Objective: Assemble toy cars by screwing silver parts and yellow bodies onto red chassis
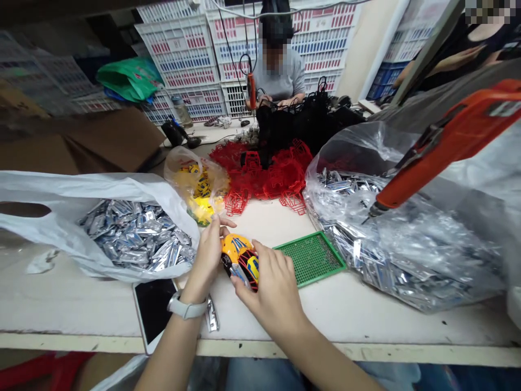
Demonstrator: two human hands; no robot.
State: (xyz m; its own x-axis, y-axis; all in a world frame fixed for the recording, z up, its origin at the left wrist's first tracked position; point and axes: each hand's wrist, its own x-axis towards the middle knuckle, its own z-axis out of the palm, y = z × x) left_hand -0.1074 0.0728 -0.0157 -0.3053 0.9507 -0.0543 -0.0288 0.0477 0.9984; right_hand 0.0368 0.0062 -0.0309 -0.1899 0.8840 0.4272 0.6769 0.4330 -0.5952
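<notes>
An orange toy car (237,245) with blue markings, a red lattice frame and silver side parts is held between my two hands just above the table. My right hand (274,277) grips its near right side, thumb along the lower edge and fingers over the top. My left hand (209,247) closes on the far left side, its fingertips partly hidden behind the car. Beneath the left wrist, a loose silver part (212,315) lies on the table. To the right of the car sits a green mesh tray (313,255) with small screws in it.
Silver parts fill a white bag (93,260) at left and a clear bag (407,260) at right. An orange electric screwdriver (443,146) hangs at right. Behind are yellow parts (201,209), red frames (264,176) and a person (280,81). A tablet (154,307) lies near the edge.
</notes>
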